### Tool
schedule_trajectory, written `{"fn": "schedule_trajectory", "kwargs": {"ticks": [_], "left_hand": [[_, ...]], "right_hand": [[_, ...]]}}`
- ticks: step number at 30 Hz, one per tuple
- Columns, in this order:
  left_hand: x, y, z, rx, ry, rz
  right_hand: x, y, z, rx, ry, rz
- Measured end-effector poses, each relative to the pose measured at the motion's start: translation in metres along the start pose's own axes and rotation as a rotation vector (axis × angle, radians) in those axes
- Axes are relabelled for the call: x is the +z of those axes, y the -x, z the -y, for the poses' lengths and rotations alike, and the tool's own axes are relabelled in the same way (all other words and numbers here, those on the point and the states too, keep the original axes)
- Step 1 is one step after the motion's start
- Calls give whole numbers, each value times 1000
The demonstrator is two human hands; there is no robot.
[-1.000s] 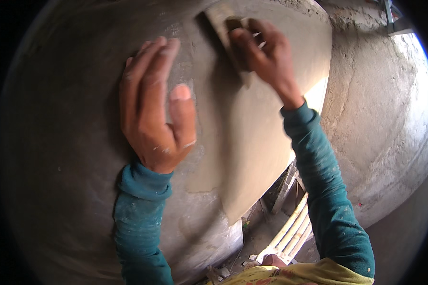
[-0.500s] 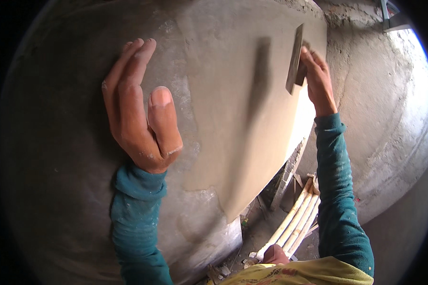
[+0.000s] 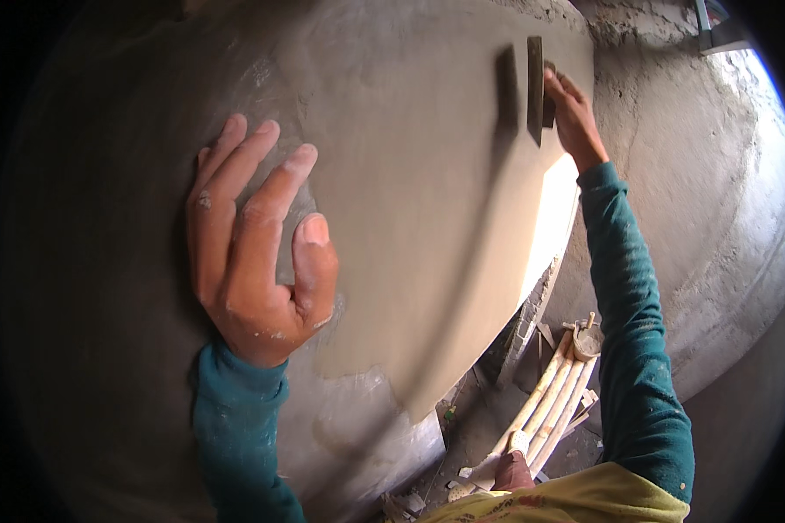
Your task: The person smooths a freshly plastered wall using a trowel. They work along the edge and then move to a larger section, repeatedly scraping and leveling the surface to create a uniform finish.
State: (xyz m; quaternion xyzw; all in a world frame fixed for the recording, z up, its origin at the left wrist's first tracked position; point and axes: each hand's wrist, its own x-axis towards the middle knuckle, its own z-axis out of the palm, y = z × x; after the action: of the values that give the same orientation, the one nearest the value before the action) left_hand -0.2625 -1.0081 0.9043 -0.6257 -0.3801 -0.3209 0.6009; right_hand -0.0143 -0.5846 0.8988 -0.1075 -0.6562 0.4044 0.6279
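Observation:
My right hand (image 3: 576, 118), up at the right, is closed round the handle of a plastering trowel (image 3: 535, 91). The trowel's long flat blade stands nearly upright, seen edge-on, and its shadow falls on the wall just to its left, so it looks slightly off the surface. Smooth, damp-looking tan plaster (image 3: 410, 192) covers the middle of the wall, with darker grey around it. At the left, my left hand (image 3: 257, 244) has its fingers apart and slightly bent, holding nothing. It is near the grey wall by the plaster's left border; I cannot tell whether it touches.
Below right, several bamboo poles (image 3: 545, 401) lie side by side, with a small bucket (image 3: 588, 342) at their far end. A rough grey wall (image 3: 680, 218) meets the plastered one at the right. Rubble (image 3: 401, 504) lies at the wall's foot.
The trowel has moved a little up and left and turned more upright. My left hand has come lower, its fingers spreading wider. The bucket now shows beside my right sleeve.

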Motion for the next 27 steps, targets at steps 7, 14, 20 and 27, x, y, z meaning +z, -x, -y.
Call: {"fn": "schedule_trajectory", "kwargs": {"ticks": [7, 14, 20, 27], "left_hand": [[3, -3, -1, -19, -64, 47], [5, -8, -3, -12, -100, 89], [-4, -5, -4, -24, -157, 199], [0, -6, -3, -22, -93, 106]], "right_hand": [[-7, -66, 32, -207, 164, 5], [0, -57, 19, -183, 202, 62], [84, 71, 37, -132, 73, 168], [144, 192, 58, -612, 444, 318]]}}
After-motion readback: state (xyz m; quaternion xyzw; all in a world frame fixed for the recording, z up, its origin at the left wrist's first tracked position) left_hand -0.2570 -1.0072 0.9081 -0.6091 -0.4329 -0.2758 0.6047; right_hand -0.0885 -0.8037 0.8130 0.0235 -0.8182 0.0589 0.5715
